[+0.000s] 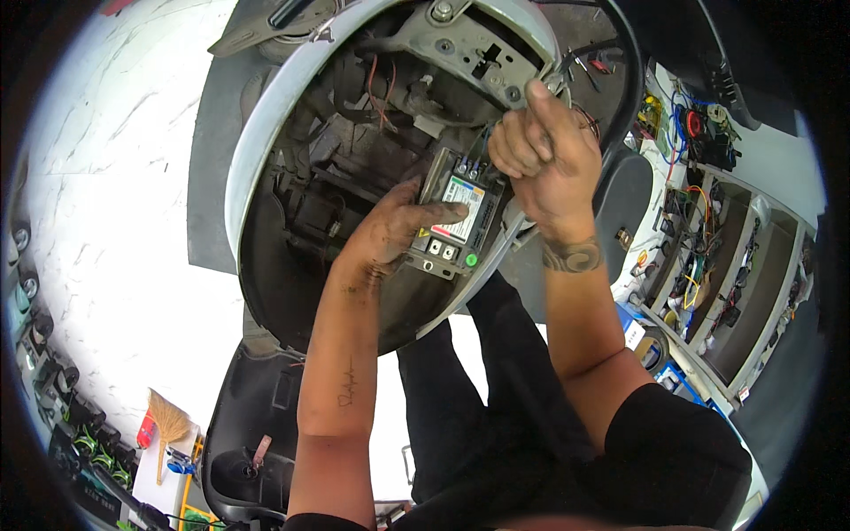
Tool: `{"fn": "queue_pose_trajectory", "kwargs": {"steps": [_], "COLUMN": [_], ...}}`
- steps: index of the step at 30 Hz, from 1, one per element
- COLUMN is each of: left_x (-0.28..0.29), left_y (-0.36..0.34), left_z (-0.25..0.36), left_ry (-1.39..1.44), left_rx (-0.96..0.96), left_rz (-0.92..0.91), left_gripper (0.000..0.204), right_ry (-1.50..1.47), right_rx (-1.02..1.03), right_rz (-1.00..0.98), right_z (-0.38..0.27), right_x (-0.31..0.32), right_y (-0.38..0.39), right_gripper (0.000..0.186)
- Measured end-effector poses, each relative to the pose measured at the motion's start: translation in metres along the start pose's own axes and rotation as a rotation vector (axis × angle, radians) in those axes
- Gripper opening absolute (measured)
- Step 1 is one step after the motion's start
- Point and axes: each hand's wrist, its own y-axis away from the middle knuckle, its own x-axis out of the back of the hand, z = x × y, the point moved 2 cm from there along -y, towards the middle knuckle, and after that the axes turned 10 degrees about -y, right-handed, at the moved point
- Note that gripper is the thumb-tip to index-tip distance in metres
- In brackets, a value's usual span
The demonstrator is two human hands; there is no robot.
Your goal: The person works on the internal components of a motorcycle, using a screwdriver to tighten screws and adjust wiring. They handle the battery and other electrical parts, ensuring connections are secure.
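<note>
My left hand [386, 228] is closed around the left side of a flat motor controller [467, 228], with the thumb lying across its white label. Terminal bolts show at the controller's upper end, and more terminals and a green dot at its lower end. It sits tilted within the open, pale-shelled body [241, 164] of what looks like an electric scooter. Just above and to the right, my right hand [547, 155] is raised, its fingers curled and thumb pointing up. Whatever those fingers may hold is hidden. Thin wires pass close to the right hand.
Red wires [381, 90] and dusty cables lie inside the body, below a metal bracket [474, 53]. Tools [591, 71] rest beyond my right hand. A parts rack [735, 283] stands at the right. At the lower left are a black seat [243, 425] and a straw broom [168, 423].
</note>
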Motion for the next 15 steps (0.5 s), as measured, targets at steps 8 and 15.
{"fn": "queue_pose_trajectory", "kwargs": {"steps": [8, 15], "left_x": [0.01, 0.016], "left_y": [-0.006, -0.013], "left_z": [0.009, 0.004], "left_ry": [-0.137, -0.121], "left_rx": [-0.052, 0.052], "left_rz": [-0.09, -0.091], "left_gripper": [0.058, 0.054], "right_ry": [-0.011, 0.055], "right_rx": [0.022, -0.085], "right_rz": [-0.354, -0.534], "right_z": [0.004, 0.008], "right_x": [-0.001, -0.01], "right_y": [-0.021, -0.03], "right_gripper": [0.054, 0.052]}}
